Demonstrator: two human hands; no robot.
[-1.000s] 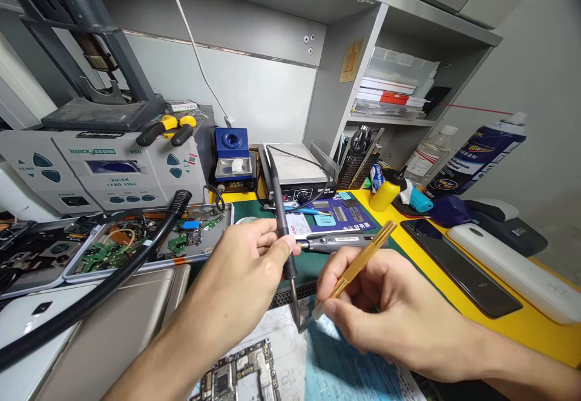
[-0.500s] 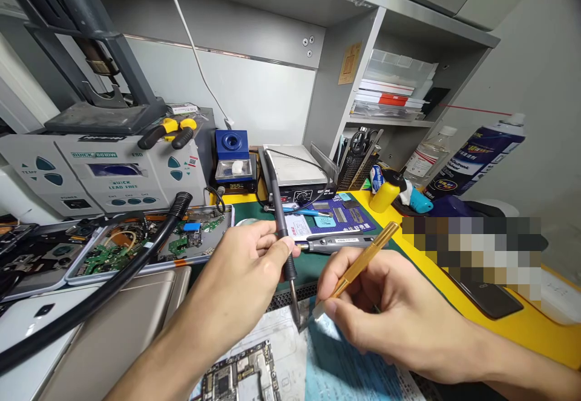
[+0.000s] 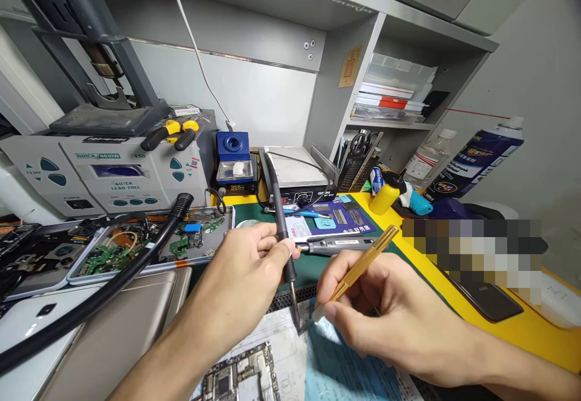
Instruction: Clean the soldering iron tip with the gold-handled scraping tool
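My left hand [image 3: 254,265] is closed around the black grip of a soldering iron [image 3: 293,295], whose bent tip points down over the paper. In my right hand [image 3: 385,313] is a gold-handled blade tool [image 3: 365,263], pinched between thumb and fingers like a pen. Its thin metal end, partly hidden by my fingers, is close to the iron's tip; whether they touch I cannot tell. Below the hands lie printed sheets [image 3: 293,358] and a blue wipe-like sheet [image 3: 336,371]. A phone circuit board [image 3: 245,374] rests at the bottom edge, partly cut off.
A hot air station [image 3: 122,174] stands at the left behind trays of phone parts [image 3: 209,237]; its black hose [image 3: 149,256] crosses in front. A hot plate [image 3: 295,168], a grey pen-shaped tool [image 3: 336,244], a yellow bottle [image 3: 385,195] and a spray can [image 3: 476,159] stand or lie beyond.
The view has shifted very slightly. Both hands keep their holds, with the iron's tip and the blade tool in nearly the same places.
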